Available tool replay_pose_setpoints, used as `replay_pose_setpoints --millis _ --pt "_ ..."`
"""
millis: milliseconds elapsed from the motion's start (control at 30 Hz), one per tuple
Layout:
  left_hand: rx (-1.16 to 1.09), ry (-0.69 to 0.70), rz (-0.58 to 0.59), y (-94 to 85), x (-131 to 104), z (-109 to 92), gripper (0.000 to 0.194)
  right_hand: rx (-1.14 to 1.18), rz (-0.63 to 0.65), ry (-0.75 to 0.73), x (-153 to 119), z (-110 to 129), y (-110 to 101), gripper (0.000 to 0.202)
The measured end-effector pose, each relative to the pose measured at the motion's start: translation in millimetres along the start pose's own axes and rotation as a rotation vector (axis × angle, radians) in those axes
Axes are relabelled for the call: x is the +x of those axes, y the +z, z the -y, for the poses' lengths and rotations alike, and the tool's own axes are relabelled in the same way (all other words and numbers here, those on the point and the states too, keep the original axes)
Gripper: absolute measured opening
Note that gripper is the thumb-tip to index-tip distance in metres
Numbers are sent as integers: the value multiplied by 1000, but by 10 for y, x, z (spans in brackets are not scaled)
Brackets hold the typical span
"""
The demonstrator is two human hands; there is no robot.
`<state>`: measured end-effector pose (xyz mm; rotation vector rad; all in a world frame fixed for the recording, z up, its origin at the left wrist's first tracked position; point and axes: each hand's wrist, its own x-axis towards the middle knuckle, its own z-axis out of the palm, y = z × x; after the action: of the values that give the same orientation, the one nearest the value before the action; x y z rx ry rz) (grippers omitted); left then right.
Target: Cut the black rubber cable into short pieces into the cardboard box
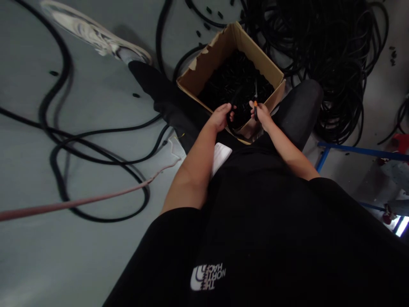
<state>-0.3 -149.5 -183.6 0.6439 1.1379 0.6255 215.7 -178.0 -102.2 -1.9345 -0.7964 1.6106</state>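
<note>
An open cardboard box (263,59), partly filled with short black tube pieces (230,81), stands between my legs. At its near edge, my left hand (222,116) is closed around a length of black hose (229,119), dark against the box contents. Beside it, my right hand (262,115) grips a tool with an orange-and-black handle (255,105). A narrow metal tip points from the tool over the box. Whether it is scissors or another cutter is hard to make out. The two hands are a short gap apart.
A large heap of coiled black hose (306,51) lies beyond the box at right. Loose black hose (96,147) loops across the floor at left, with a reddish cord (105,197). Small black pieces (136,95) are scattered about. A blue metal frame (361,150) stands at right.
</note>
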Motion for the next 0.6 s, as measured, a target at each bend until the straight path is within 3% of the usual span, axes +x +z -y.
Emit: replay_pose_setpoints --millis 67,233,433,600 --pt "17 22 -63 -46 35 3 54 0 12 51 -43 -29 81 52" --pt "88 17 -53 -87 87 36 50 -44 167 136 -174 10 128 62" --pt "51 47 -142 -80 139 36 51 -34 191 198 -238 51 79 70" --pt "83 28 -128 -50 98 -10 50 -49 193 195 -261 56 81 70"
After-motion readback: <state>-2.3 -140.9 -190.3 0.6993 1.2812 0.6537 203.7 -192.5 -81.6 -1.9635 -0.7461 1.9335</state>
